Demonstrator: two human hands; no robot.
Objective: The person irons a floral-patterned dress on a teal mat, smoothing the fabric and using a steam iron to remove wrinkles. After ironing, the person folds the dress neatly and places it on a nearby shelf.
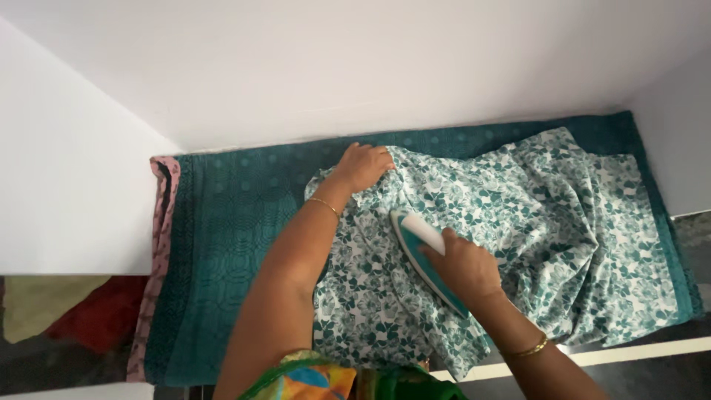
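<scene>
My right hand (463,267) grips the iron (424,255) mid-cloth; my left hand (363,167) presses the floral fabric (518,222) flat near the counter's back edge. Right half remains wrinkled, I judge.

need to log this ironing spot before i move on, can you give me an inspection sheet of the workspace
surface: teal patterned cloth spread over a ledge, with a pink edge at its left end
job's things: white garment with teal flower print, crumpled on the right part; teal and white iron resting on it
clutter: red and olive fabric lower left, off the surface
hands: left hand presses flat on the garment's upper left edge; right hand grips the iron's handle; bangle on each wrist
cables: nothing seen
surroundings: white walls behind and at both sides; dark floor at lower right
</scene>
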